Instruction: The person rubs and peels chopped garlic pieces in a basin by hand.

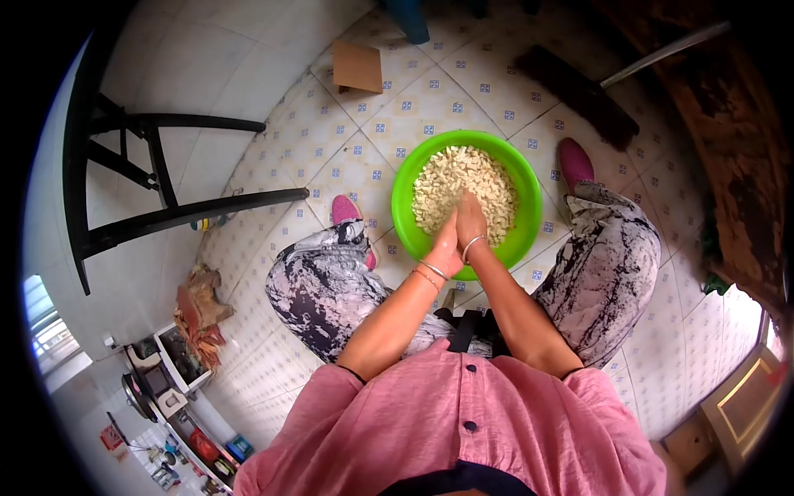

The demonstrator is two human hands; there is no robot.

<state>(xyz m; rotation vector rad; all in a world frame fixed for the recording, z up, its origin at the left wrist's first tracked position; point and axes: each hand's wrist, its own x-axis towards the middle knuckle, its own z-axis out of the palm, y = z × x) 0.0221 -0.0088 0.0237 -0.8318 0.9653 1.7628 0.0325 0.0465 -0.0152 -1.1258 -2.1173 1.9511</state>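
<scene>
A round bright green basin (pixel 400 202) stands on the tiled floor between the person's feet. Small pale, cream-coloured pieces (pixel 463 165) fill much of its bottom. My left hand (pixel 447 248) and my right hand (pixel 471 219) are pressed palm to palm over the near part of the pieces, fingers pointing away from me. Each wrist has a bracelet. Whether anything lies between the palms is hidden.
A cardboard piece (pixel 357 68) lies on the floor beyond the basin, with a dark broom head (pixel 579 97) at the upper right. Black metal frame legs (pixel 198 213) stand at left. Pink shoes (pixel 575 164) flank the basin.
</scene>
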